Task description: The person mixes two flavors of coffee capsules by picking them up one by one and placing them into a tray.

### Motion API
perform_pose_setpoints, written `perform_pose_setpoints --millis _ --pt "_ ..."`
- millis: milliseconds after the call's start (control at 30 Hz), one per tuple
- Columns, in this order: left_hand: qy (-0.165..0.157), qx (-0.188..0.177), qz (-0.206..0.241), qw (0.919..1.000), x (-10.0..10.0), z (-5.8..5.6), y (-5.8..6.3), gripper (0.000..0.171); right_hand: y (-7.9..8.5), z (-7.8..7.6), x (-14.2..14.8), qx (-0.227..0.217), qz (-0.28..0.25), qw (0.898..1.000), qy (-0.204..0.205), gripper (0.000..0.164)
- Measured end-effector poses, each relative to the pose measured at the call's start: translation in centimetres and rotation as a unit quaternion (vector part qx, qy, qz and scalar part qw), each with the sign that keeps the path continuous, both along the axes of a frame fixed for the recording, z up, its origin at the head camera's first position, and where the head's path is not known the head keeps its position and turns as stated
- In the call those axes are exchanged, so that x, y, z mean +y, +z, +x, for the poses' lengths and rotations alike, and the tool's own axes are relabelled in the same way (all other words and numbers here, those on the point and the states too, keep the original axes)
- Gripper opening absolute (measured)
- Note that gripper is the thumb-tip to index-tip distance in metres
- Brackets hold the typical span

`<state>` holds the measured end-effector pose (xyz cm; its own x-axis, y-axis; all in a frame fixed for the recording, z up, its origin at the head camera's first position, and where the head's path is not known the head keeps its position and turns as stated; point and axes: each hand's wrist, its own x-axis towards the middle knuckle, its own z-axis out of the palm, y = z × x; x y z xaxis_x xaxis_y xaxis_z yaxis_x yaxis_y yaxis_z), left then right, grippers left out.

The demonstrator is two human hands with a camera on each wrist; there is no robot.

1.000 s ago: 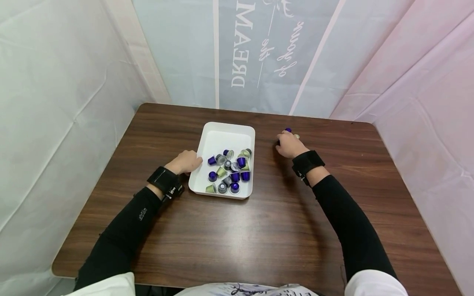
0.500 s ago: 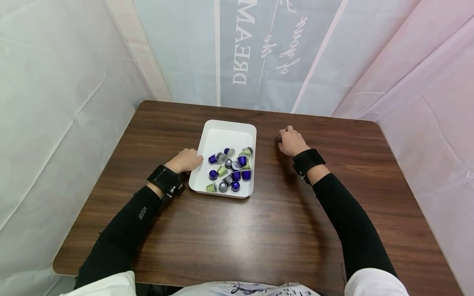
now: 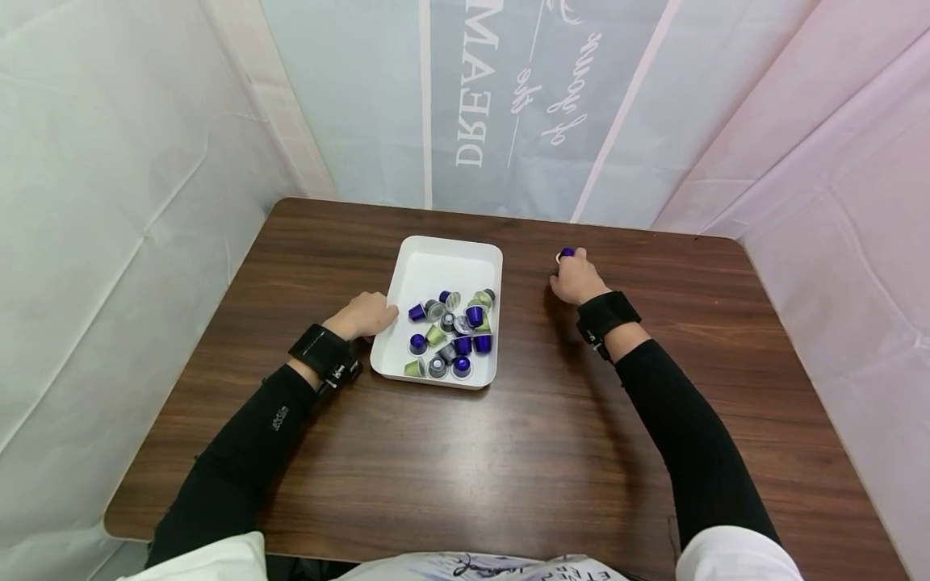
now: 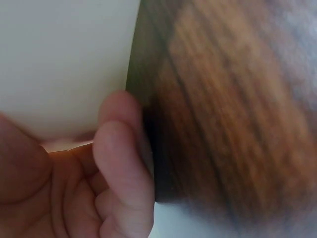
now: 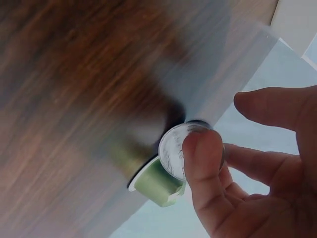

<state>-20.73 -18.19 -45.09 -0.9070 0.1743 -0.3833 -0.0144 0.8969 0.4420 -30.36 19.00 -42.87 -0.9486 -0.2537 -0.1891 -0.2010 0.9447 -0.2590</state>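
Note:
My right hand (image 3: 579,278), near the table's far edge, pinches a purple coffee capsule (image 3: 567,252). In the right wrist view the silver foil lid (image 5: 172,148) of that capsule shows with a fingertip against it. Close beside it, a green coffee capsule (image 5: 161,184) sits rim-down on the table; I cannot tell whether the two touch. My left hand (image 3: 366,315) grips the left rim of a white tray (image 3: 436,262), its curled fingers (image 4: 121,158) against the tray's outer side. Purple, green and grey capsules, such as a purple one (image 3: 461,366), lie in the tray's nearer half.
The brown wooden table (image 3: 436,468) extends around the tray on all sides. A printed cloth backdrop (image 3: 378,105) hangs behind the far edge, with pale cloth walls (image 3: 131,161) to the left and right.
My right hand's fingers have shifted at the far edge. The purple capsule, hidden behind them half a second ago, now shows at the fingertips. Left hand and tray stay put.

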Motion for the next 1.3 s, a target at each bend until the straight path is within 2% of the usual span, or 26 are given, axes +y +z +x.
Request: perform_pose_setpoints --millis 100,267,467,667,767,1033,1300 --pt "0.003 -0.001 -0.001 1.0 0.0 0.0 0.0 0.036 -0.1 -0.1 0.2 -0.004 -0.002 1.0 0.0 0.035" --pt "0.004 -0.004 0.003 1.0 -0.1 -0.1 -0.2 0.037 -0.3 0.0 0.4 -0.002 0.02 0.999 0.031 0.041" --pt "0.003 -0.008 0.008 0.9999 -0.1 0.0 -0.1 0.036 -0.3 0.5 0.3 0.021 0.035 0.996 0.078 0.025" --pt "0.002 -0.008 0.002 1.0 0.1 0.1 0.0 0.037 0.3 1.2 -0.1 -0.005 0.008 0.996 0.084 0.019" --pt "-0.001 -0.004 0.001 1.0 0.1 0.1 0.1 0.036 0.9 1.6 -0.5 -0.003 -0.017 0.995 0.101 0.018" --pt "-0.003 0.001 -0.001 1.0 0.0 0.1 0.2 0.035 2.4 3.5 -2.7 0.055 -0.054 0.981 0.18 0.014" --pt "-0.004 -0.001 -0.004 1.0 0.1 0.1 0.1 0.036 3.8 6.0 -5.5 0.061 -0.076 0.973 0.211 0.015"
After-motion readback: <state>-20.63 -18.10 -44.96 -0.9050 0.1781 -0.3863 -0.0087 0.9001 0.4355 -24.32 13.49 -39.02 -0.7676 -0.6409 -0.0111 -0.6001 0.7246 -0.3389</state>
